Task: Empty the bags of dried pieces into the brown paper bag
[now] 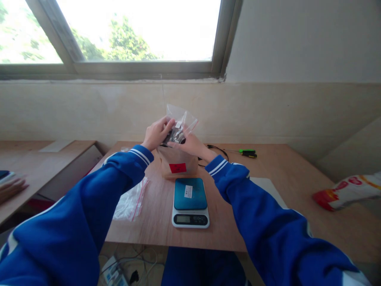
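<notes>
A clear plastic bag (182, 124) with a dark item inside is held up at the middle of the table. My left hand (157, 133) grips its left side, and my right hand (189, 144) presses under its lower right side. Just below them stands a brown paper bag (177, 163) with a red label, touching the plastic bag's lower part. The dark item is partly hidden by my fingers and the crumpled plastic, so I cannot tell what it is.
A digital scale (190, 202) with a blue top sits near the table's front edge. A flat zip bag (131, 201) lies to its left. A black cable (218, 151) and a green-handled tool (247, 153) lie behind my right hand. A red-and-white package (347, 191) lies at the right.
</notes>
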The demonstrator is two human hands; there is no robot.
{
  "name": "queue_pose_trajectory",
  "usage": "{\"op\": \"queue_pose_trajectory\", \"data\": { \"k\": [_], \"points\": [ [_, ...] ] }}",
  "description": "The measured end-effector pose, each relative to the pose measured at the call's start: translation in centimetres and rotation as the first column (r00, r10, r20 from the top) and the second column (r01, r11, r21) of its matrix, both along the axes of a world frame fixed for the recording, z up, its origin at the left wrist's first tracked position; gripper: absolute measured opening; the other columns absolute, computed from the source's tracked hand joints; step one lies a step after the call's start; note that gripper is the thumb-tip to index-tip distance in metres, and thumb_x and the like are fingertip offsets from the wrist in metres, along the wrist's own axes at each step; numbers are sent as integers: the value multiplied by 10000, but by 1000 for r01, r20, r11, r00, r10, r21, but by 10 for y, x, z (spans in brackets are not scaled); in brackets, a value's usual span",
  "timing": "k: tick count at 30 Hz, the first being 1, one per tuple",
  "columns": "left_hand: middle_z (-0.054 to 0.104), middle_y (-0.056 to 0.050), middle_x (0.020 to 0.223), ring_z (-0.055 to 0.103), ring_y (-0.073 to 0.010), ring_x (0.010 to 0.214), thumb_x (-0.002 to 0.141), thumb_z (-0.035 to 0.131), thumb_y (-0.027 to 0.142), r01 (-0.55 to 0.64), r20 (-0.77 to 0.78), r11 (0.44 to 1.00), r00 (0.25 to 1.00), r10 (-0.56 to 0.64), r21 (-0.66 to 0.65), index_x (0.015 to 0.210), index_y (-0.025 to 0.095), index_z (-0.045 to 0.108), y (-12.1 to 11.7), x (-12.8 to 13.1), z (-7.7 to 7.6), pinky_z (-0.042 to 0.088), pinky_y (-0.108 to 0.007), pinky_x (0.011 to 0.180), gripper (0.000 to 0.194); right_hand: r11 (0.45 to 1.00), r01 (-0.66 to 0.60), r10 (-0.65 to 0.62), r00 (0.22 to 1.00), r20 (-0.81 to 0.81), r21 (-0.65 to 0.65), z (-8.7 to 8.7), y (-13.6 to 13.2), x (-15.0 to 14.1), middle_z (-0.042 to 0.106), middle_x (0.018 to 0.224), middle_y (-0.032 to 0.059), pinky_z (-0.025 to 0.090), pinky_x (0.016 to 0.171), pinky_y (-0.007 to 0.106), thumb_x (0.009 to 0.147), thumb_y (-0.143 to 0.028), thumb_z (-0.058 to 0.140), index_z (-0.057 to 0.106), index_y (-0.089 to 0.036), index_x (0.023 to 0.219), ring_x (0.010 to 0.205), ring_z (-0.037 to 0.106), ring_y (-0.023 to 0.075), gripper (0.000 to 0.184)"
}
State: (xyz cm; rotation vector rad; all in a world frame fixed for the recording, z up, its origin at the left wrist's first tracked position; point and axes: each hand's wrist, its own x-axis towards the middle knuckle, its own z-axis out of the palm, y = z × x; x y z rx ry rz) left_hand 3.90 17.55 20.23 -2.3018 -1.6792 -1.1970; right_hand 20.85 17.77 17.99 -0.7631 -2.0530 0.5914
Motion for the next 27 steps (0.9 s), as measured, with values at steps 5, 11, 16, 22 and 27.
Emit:
{"op": "queue_pose_trajectory", "data": {
  "k": [5,11,16,22,27],
  "points": [
    [645,13,727,574,-148,669,921,357,609,27,123,1000,992,-26,-4,894,220,622,-3,0,1,383,-258,609,471,996,-62,67,996,65,-68,5,3,3,648,1227,104,464,979,408,756,-376,717,445,-190,1338,1121,614,264,668],
    [674,-18,948,595,-135,721,951,326,573,40,99,997,994,-46,60,905,211,615,-5,-7,7,410,-248,635,465,987,-155,158,985,66,-42,10,8,5,612,1277,110,447,1011,391,733,-321,737,436,-161,1344,1147,594,247,700],
    [664,-5,833,592,-116,589,956,250,607,25,195,999,980,-32,39,910,218,602,-7,-9,9,405,-250,588,527,971,-232,223,968,117,67,15,10,9,613,1221,93,409,1050,389,740,-272,708,607,-161,1168,1170,560,240,453],
    [655,13,767,564,-97,528,954,251,608,-10,223,999,975,0,42,906,223,601,-9,-8,9,395,-242,563,523,959,-270,274,961,35,-81,13,7,16,680,1030,63,509,866,334,715,-277,707,591,-133,1114,925,649,201,439],
    [615,7,700,581,-124,573,944,253,634,-59,228,996,973,44,62,906,225,619,-8,-10,9,397,-256,592,550,985,-167,166,986,33,34,3,0,17,649,1133,77,508,893,346,725,-284,703,569,-165,1149,1003,627,214,460]
  ]
}}
